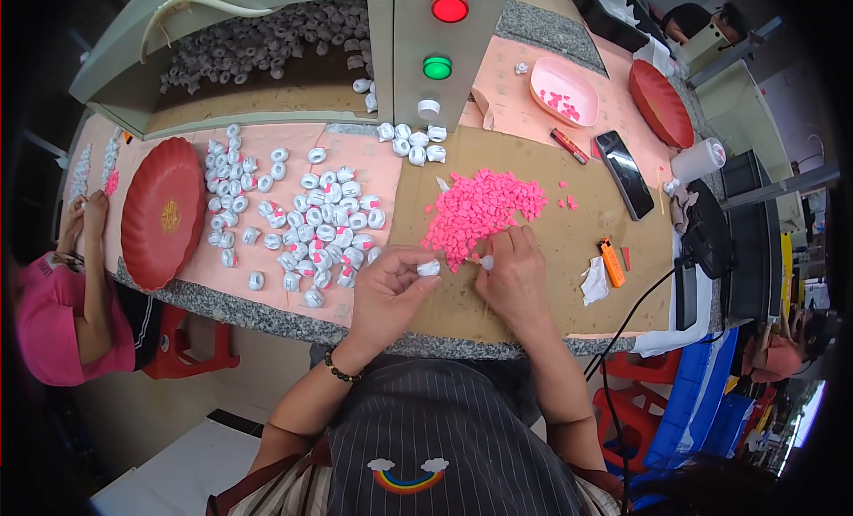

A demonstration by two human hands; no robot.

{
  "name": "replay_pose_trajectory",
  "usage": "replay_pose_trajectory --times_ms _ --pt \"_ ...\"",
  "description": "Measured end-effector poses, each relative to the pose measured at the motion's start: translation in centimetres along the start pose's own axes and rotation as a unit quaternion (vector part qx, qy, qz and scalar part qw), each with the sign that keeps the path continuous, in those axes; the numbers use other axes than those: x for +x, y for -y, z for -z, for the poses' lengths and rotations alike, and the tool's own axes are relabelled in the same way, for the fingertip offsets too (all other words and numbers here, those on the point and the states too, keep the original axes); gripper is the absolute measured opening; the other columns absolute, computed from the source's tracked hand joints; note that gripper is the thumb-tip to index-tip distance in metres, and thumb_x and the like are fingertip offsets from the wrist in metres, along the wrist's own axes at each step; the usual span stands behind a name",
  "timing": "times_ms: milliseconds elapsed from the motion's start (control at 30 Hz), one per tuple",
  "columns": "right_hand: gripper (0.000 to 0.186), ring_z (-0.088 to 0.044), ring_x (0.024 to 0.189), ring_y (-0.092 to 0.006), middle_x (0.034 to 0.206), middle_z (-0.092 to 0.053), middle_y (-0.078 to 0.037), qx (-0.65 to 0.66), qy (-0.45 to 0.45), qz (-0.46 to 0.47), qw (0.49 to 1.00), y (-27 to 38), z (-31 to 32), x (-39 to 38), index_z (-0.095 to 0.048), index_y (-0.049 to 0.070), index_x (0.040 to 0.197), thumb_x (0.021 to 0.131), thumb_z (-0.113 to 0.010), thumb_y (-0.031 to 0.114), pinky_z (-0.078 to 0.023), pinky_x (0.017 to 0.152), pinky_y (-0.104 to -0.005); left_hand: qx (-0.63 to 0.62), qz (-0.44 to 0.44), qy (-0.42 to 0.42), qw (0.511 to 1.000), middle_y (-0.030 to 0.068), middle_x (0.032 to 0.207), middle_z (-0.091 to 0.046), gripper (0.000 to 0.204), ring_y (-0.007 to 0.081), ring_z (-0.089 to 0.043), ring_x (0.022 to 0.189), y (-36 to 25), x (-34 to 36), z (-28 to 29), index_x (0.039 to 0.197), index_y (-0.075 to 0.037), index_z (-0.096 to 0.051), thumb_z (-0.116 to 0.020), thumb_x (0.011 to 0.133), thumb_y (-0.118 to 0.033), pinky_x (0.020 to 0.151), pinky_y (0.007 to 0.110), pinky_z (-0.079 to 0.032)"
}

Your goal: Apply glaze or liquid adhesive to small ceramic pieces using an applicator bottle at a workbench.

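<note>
In my left hand (391, 289), thumb and fingers pinch a small white wrapped piece (428, 268), at the near left edge of a heap of pink chips (480, 210). My right hand (514, 276) is closed at the heap's near right edge, fingertips among the chips. A small whitish tip (486, 262) shows beside its fingers; I cannot make out what it belongs to. Both hands are over a brown cardboard sheet (569, 303). Left of them lie many white wrapped pieces (329, 218), several with pink chips on them; a smaller group (413, 143) lies beyond the heap.
A grey metal box (431, 50) with red and green buttons stands at the back, beside an opening full of pieces. Around lie a red scalloped tray (164, 216), a pink bowl (564, 91), a phone (625, 174) and an orange lighter (611, 263). A person in pink (67, 316) works at left.
</note>
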State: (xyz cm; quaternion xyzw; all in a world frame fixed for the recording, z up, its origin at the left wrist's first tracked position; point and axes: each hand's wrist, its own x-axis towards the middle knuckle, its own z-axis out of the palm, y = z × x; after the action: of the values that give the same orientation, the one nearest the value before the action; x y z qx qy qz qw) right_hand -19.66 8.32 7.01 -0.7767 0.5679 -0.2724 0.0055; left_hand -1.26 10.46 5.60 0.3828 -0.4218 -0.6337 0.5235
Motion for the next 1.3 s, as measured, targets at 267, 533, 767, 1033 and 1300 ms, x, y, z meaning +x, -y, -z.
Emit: replay_pose_trajectory --times_ms 267,533,767,1033,1300 --pt "0.020 -0.052 0.072 -0.0309 0.076 -0.051 -0.013 0.050 0.008 -0.019 0.999 0.4 2.0 -1.9 -0.055 -0.001 0.080 0.061 -0.059 -0.009 -0.043 0.060 -0.0395 -0.021 0.016 0.031 0.999 0.0079 0.100 -0.063 0.027 0.0102 -0.061 0.091 0.2 0.1 -0.2 0.108 0.003 -0.056 -0.060 0.082 0.010 0.079 0.022 -0.050" --pt "0.008 -0.057 0.064 -0.0136 0.079 -0.063 -0.010 0.555 -0.044 -0.315 0.769 -0.3 1.9 -4.6 -0.062 -0.003 0.079 0.075 -0.062 -0.010 -0.044 0.060 -0.0235 -0.042 0.043 0.062 0.996 0.0066 0.099 -0.062 0.028 0.0088 -0.060 0.089 0.8 -0.1 -1.5 0.110 0.001 -0.056 -0.059 0.083 0.009 0.077 0.021 -0.050" --pt "0.010 -0.058 0.072 -0.0130 0.081 -0.062 -0.010 0.603 -0.041 -0.283 0.745 1.6 2.2 -4.8 -0.061 -0.004 0.083 0.076 -0.064 -0.010 -0.047 0.067 -0.0248 -0.057 0.063 0.073 0.994 0.0069 0.101 -0.062 0.027 0.0101 -0.061 0.091 1.2 -0.5 -2.6 0.110 0.001 -0.057 -0.059 0.084 0.008 0.080 0.022 -0.050" --pt "0.012 -0.058 0.076 -0.0092 0.080 -0.063 -0.006 0.548 -0.013 -0.325 0.771 3.5 2.6 -4.3 -0.062 -0.005 0.087 0.076 -0.065 -0.010 -0.046 0.069 -0.0219 0.005 0.002 0.079 0.997 0.0099 0.104 -0.060 0.019 0.0119 -0.061 0.091 0.9 -0.8 -2.6 0.102 0.005 -0.061 -0.060 0.083 0.008 0.078 0.022 -0.052" --pt "0.011 -0.057 0.065 -0.0168 0.071 -0.062 -0.010 0.432 -0.082 -0.168 0.882 2.8 0.9 -5.3 -0.066 -0.003 0.080 0.073 -0.064 -0.011 -0.044 0.059 -0.0268 -0.003 0.018 0.140 0.990 0.0118 0.109 -0.057 0.021 0.0145 -0.061 0.093 1.1 -0.6 -2.0 0.102 0.008 -0.061 -0.058 0.081 0.013 0.080 0.024 -0.051"
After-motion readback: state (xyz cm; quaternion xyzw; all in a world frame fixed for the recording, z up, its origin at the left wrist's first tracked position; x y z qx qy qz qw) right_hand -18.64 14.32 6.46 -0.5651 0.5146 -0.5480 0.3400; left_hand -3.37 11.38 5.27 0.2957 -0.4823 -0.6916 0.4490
